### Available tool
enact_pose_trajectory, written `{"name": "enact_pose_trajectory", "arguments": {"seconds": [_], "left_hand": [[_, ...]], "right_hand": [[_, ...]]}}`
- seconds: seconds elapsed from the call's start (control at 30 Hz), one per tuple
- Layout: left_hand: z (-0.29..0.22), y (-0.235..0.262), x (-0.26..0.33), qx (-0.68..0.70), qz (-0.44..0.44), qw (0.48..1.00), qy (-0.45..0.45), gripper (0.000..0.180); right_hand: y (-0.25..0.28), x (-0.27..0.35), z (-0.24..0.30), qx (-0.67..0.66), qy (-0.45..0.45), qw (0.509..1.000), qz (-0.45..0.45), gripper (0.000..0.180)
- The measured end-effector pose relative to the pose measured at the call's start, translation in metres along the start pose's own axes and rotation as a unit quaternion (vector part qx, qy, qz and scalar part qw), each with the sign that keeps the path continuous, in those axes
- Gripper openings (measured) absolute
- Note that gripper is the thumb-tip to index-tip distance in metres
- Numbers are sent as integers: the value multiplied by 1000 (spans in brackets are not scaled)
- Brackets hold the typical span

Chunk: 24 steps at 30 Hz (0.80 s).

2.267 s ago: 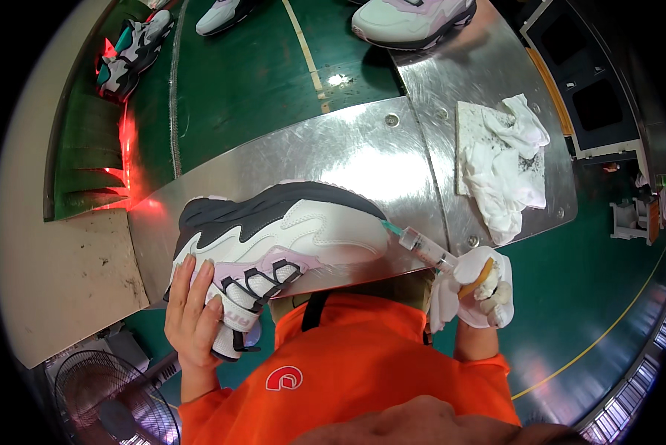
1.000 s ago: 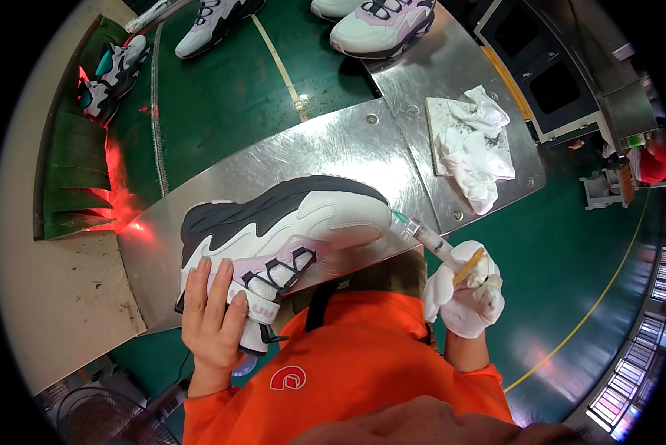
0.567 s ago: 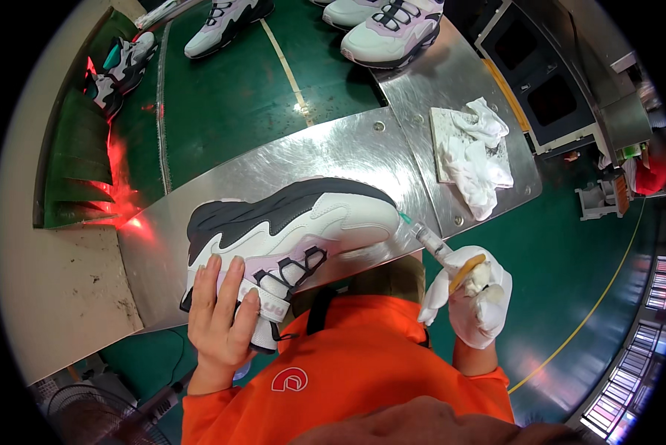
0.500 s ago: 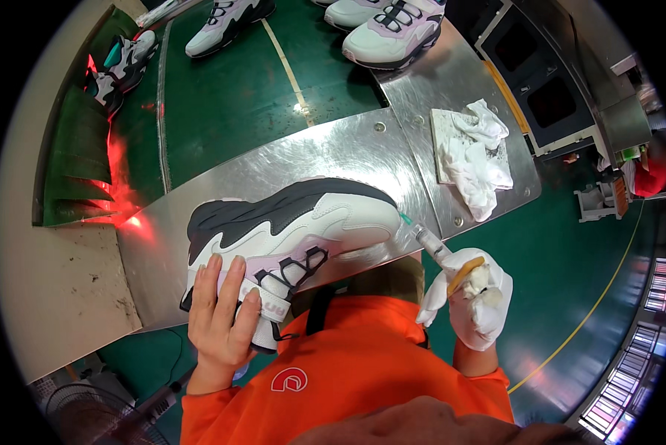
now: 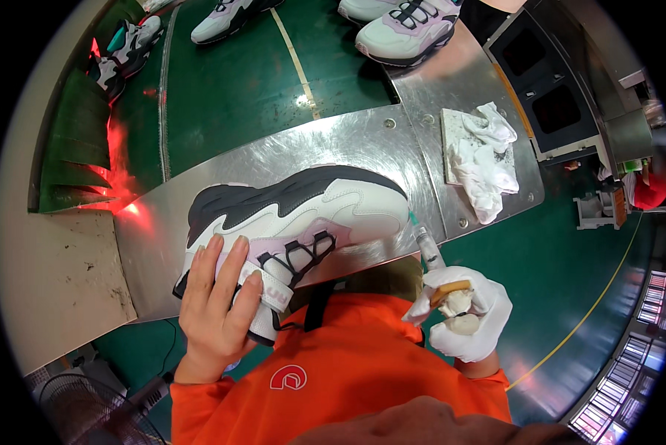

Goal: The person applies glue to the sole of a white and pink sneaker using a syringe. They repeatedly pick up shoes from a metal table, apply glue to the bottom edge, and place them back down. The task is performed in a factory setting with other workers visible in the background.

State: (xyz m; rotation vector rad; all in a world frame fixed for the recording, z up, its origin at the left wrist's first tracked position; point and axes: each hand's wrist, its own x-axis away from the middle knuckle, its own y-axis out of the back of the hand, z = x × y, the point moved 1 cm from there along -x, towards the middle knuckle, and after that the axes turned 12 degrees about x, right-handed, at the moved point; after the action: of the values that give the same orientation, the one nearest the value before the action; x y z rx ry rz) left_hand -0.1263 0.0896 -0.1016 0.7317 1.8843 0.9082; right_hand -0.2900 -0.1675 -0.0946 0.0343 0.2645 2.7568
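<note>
A white, lilac and black sneaker lies on its side at the edge of the steel table, toe to the right and dark sole facing away from me. My bare left hand grips it around the heel and ankle strap. In a white glove, my right hand is closed around a clear syringe with a green needle tip. That tip is right beside the toe's sole edge; whether it touches I cannot tell. A tan ring-like band shows at the gloved fingers.
Beyond the steel table runs a green conveyor belt with more sneakers at its far end. A crumpled white cloth lies on a pad to the right. Red light glows by a green flap curtain at left.
My right hand has shifted slightly left and the syringe stands steeper, its tip still near the toe. The sneaker has moved up and right a little in view, still in my left hand.
</note>
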Motion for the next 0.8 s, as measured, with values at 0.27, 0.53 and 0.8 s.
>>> {"name": "enact_pose_trajectory", "arguments": {"seconds": [0.27,0.53,0.8], "left_hand": [[7,15,-37,36,48,998,32,39],[27,19,-77,101,71,990,72,49],[68,14,-121,188,150,960,143,63]], "right_hand": [[-1,-6,-17,85,52,995,-6,53],[2,-29,-54,90,145,985,-4,56],[-9,-53,-94,69,185,980,3,50]]}}
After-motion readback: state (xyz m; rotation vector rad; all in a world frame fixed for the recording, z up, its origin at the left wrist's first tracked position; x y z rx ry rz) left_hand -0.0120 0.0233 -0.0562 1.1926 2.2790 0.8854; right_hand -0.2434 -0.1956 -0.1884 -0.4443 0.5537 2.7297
